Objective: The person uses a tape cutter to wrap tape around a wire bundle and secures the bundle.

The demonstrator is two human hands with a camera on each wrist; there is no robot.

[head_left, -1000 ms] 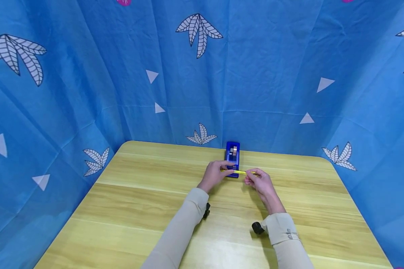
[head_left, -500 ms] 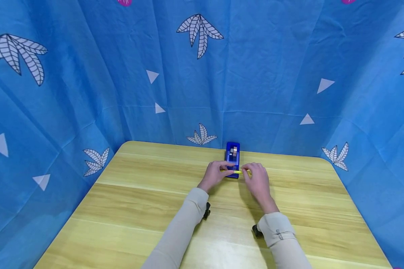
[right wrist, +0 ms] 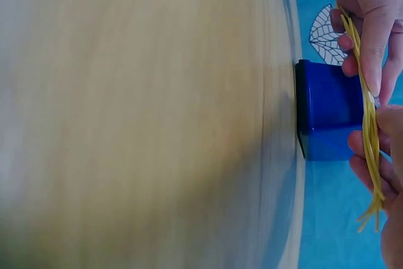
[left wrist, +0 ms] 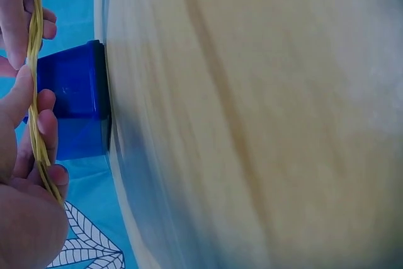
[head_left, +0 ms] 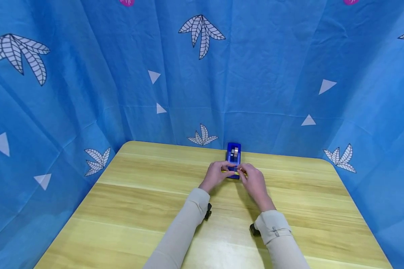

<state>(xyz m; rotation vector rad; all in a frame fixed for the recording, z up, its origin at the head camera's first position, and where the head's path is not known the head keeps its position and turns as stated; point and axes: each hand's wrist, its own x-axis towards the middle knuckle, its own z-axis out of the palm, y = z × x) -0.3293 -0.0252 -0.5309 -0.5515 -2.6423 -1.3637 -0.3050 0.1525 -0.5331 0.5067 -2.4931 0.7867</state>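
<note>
A bundle of thin yellow strands [right wrist: 371, 130] stretches between both hands, with loose ends splayed past the right hand. My left hand [head_left: 216, 175] grips one part of it between thumb and fingers. The right hand [head_left: 254, 181] pinches the strands close beside the left fingertips. Between the fingertips, a small shiny clear bit [right wrist: 376, 101] shows against the bundle. Just beyond the hands stands a blue tape dispenser [head_left: 233, 158] with a roll inside; its near end is partly covered by the fingers in the head view.
The dispenser stands at the back edge of the wood-grain table [head_left: 138, 194]. A blue patterned curtain [head_left: 266, 74] hangs behind and along both sides. Each wrist carries a small black camera, such as the right wrist camera [head_left: 254, 229].
My right hand has moved left along the yellow strands to meet the left fingertips, turning its back upward. The left hand and the tape dispenser have stayed in place.
</note>
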